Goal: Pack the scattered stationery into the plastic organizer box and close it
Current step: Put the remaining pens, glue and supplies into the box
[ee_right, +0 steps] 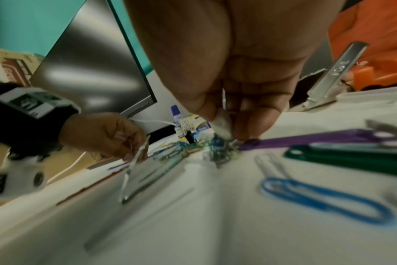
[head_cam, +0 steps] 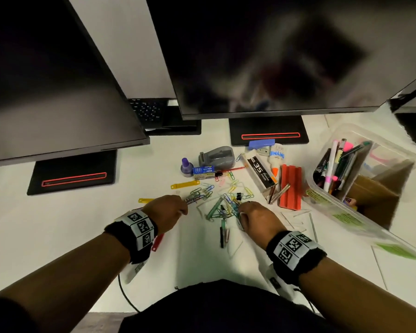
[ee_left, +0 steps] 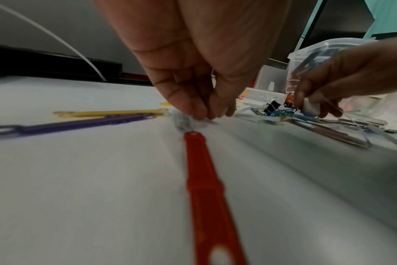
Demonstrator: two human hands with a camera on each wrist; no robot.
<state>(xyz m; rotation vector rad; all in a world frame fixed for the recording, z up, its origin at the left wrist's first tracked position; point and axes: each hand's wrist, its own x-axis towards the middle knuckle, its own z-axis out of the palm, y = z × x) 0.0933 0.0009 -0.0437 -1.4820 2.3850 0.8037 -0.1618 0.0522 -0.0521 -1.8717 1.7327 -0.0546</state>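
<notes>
Coloured paper clips (head_cam: 223, 203) lie heaped on the white desk between my hands. My left hand (head_cam: 184, 205) pinches a small bunch of clips (head_cam: 197, 197) at the heap's left edge; in the left wrist view its fingertips (ee_left: 202, 113) press together at the desk. My right hand (head_cam: 241, 209) has its fingers curled into the heap's right side. Something white (ee_right: 222, 125) shows between its thumb and fingers, and I cannot tell what. The clear organizer box (head_cam: 380, 143) stands open at the right with pens upright inside.
The box's clear lid (head_cam: 346, 219) lies in front of it. Behind the heap are a tape dispenser (head_cam: 217, 156), ink bottle (head_cam: 186, 167), staples box (head_cam: 262, 171), glue bottle (head_cam: 276, 157) and an orange block (head_cam: 291, 188). Plastic fastener strips (ee_left: 206, 188) lie near my left wrist. Monitors overhang the back.
</notes>
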